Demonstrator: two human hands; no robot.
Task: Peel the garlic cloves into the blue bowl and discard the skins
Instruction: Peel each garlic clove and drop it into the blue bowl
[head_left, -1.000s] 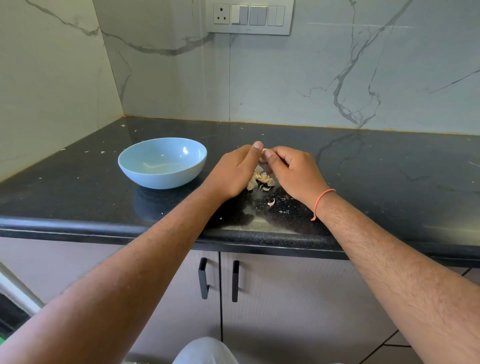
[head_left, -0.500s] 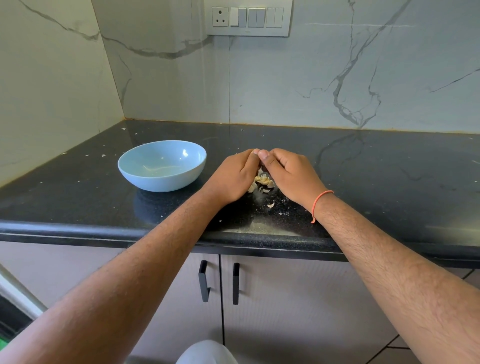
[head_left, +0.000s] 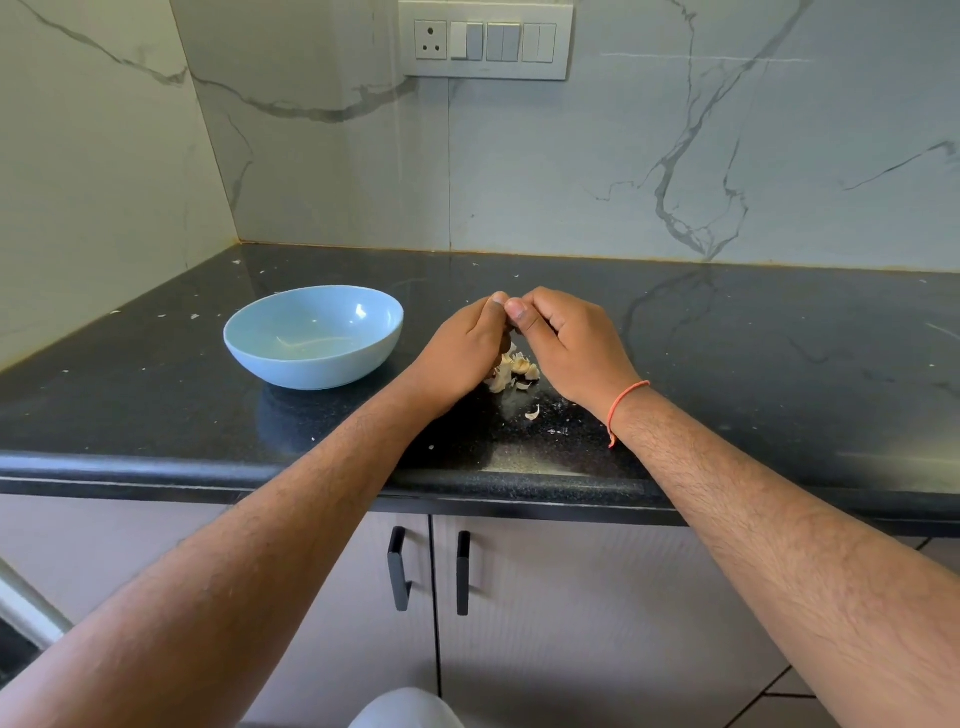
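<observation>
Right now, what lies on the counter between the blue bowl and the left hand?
In the head view, only bare black counter shows between the blue bowl and the left hand. The garlic pile lies beyond, between the hands.

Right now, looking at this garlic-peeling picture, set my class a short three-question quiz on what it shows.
1. True or false: the blue bowl stands to the left of both hands.
2. Where does the pile of garlic skins lie?
A. in the bowl
B. on the black counter, below the hands
C. on the floor
3. Fill in: an orange thread circles the ____ wrist.

Key: 1 true; 2 B; 3 right.
</observation>
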